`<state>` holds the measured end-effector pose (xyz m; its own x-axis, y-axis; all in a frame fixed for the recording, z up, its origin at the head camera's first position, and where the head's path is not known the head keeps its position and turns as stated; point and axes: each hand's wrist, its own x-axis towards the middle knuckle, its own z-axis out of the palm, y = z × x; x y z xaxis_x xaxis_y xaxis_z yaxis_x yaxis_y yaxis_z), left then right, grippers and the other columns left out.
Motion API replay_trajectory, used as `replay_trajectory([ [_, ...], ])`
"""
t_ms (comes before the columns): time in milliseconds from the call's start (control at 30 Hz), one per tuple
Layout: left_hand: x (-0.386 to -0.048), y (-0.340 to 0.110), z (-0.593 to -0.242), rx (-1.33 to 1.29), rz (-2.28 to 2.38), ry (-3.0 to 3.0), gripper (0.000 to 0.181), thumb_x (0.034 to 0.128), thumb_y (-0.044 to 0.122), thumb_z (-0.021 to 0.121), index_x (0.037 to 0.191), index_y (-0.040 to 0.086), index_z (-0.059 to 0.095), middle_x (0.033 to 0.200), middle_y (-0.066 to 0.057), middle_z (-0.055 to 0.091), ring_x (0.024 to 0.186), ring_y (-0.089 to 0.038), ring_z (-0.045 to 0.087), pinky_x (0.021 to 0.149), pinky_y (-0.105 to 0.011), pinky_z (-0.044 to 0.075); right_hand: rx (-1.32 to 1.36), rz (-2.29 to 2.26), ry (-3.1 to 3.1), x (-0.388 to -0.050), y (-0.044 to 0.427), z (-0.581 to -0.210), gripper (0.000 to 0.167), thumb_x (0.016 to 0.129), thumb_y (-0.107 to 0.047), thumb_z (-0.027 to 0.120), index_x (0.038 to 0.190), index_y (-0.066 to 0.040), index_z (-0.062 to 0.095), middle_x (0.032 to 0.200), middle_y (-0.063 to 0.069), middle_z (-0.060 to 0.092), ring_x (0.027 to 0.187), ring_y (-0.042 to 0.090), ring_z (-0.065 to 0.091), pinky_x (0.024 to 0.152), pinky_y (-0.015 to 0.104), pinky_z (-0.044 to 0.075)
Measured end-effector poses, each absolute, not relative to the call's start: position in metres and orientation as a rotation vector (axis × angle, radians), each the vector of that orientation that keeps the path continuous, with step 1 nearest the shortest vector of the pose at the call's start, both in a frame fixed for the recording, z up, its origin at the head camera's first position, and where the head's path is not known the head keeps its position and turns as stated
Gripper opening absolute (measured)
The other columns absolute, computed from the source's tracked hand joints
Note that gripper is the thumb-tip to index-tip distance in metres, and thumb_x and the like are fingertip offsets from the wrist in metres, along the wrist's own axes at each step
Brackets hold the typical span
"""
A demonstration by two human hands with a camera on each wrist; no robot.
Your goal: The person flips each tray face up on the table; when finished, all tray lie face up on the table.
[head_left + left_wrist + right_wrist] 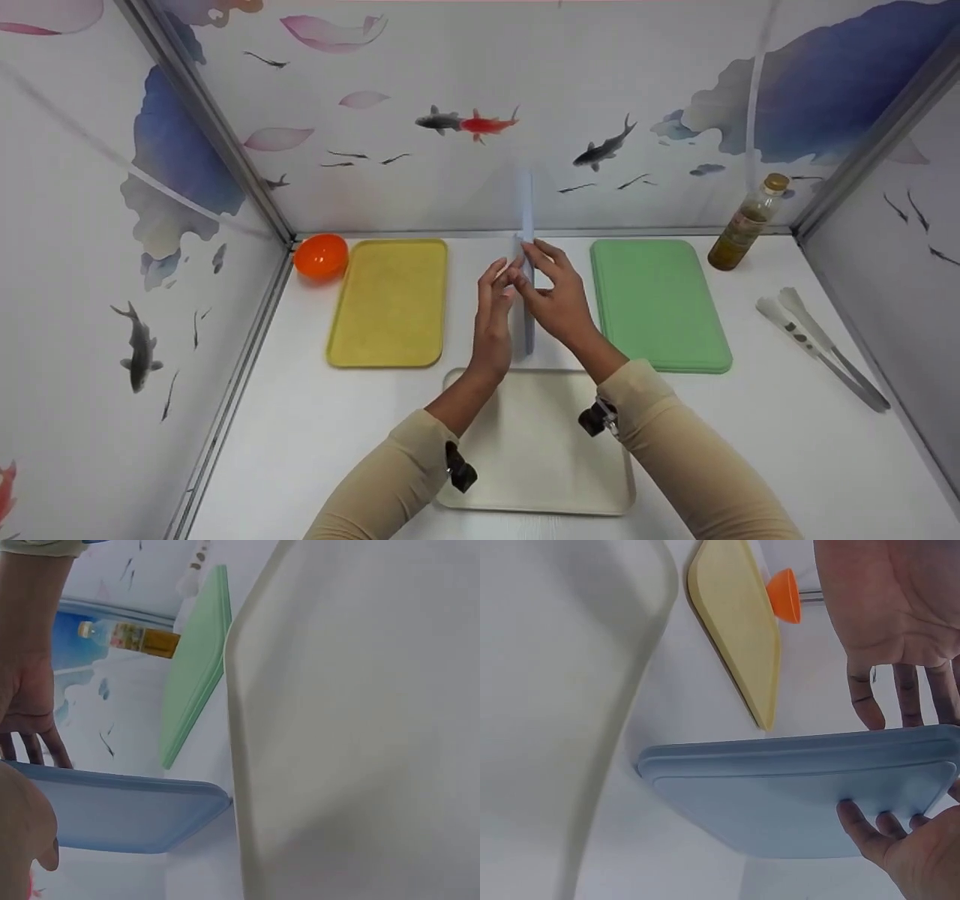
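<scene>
A blue tray (pixel 529 330) stands upright on its edge between both hands, its broad faces turned to left and right. In the head view my right hand (pixel 559 296) grips it from the right, thumb across the edge nearest me. Several of that hand's fingertips rest on the blue face in the right wrist view. My left hand (pixel 493 330) lies along the left side with its fingers extended, touching the tray. Below the hands a cream tray (pixel 555 480) lies flat on the table, close to the blue tray's lower corner.
To the left lie a yellow tray (pixel 390 304) and an orange bowl (pixel 321 256). On the right are a green tray (pixel 660 304), a bottle (pixel 739 232) with yellow-brown liquid and metal tongs (pixel 821 349). Printed panels (pixel 465 180) wall in the table's back and sides.
</scene>
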<state>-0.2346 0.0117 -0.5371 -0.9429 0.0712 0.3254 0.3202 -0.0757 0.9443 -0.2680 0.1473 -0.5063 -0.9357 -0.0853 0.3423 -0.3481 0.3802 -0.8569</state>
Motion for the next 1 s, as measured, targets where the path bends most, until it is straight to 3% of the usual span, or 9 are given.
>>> replay_trajectory([
  [167, -0.239, 0.015, -0.536, -0.369, -2.143, -2.080, 0.049, 0.1209, 0.034, 0.031, 0.165, 0.017, 0.045, 0.170, -0.001, 0.052, 0.154, -0.022, 0.050, 0.121, -0.052, 0.043, 0.375, 1.550, -2.399, -0.267, 0.150, -0.506, 0.056, 0.107, -0.017, 0.074, 0.161, -0.009, 0.058, 0.167, 0.022, 0.048, 0.146, 0.042, 0.060, 0.093, 0.056, 0.065],
  [333, -0.243, 0.017, -0.550, -0.277, -2.134, -2.263, 0.047, 0.1225, 0.030, 0.034, 0.165, 0.015, 0.049, 0.173, -0.007, 0.050, 0.163, -0.028, 0.045, 0.130, -0.051, 0.040, 0.363, 1.542, -2.398, -0.266, 0.152, -0.508, 0.054, 0.108, -0.019, 0.074, 0.160, -0.012, 0.060, 0.162, 0.022, 0.053, 0.140, 0.043, 0.065, 0.094, 0.055, 0.066],
  [500, -0.246, 0.015, -0.567, -0.181, -2.067, -2.427, 0.045, 0.1200, 0.027, 0.042, 0.163, 0.018, 0.054, 0.169, -0.009, 0.053, 0.160, -0.032, 0.048, 0.132, -0.054, 0.037, 0.346, 1.509, -2.402, -0.265, 0.155, -0.511, 0.053, 0.109, -0.027, 0.073, 0.159, -0.016, 0.061, 0.157, 0.022, 0.059, 0.125, 0.043, 0.073, 0.098, 0.057, 0.063],
  [700, -0.251, 0.014, -0.581, -0.191, -2.123, -2.582, 0.050, 0.1172, 0.028, 0.042, 0.167, 0.025, 0.051, 0.172, -0.014, 0.049, 0.163, -0.037, 0.041, 0.133, -0.057, 0.033, 0.297, 1.519, -2.425, -0.262, 0.162, -0.511, 0.051, 0.110, -0.030, 0.071, 0.159, -0.024, 0.062, 0.157, 0.016, 0.062, 0.111, 0.040, 0.078, 0.079, 0.051, 0.067],
  [900, -0.261, 0.011, -0.597, -0.311, -2.226, -2.595, 0.053, 0.1147, 0.034, 0.047, 0.168, 0.031, 0.050, 0.173, -0.016, 0.046, 0.165, -0.035, 0.038, 0.134, -0.054, 0.030, 0.281, 1.513, -2.414, -0.260, 0.169, -0.508, 0.050, 0.109, -0.024, 0.072, 0.158, -0.018, 0.063, 0.159, 0.016, 0.064, 0.102, 0.042, 0.081, 0.076, 0.047, 0.068],
  [1000, -0.262, 0.011, -0.598, -0.350, -2.282, -2.595, 0.054, 0.1153, 0.032, 0.047, 0.169, 0.032, 0.047, 0.176, -0.017, 0.042, 0.166, -0.036, 0.034, 0.135, -0.056, 0.027, 0.250, 1.540, -2.409, -0.259, 0.172, -0.505, 0.049, 0.109, -0.021, 0.071, 0.157, -0.016, 0.064, 0.160, 0.015, 0.063, 0.098, 0.042, 0.081, 0.068, 0.043, 0.068],
])
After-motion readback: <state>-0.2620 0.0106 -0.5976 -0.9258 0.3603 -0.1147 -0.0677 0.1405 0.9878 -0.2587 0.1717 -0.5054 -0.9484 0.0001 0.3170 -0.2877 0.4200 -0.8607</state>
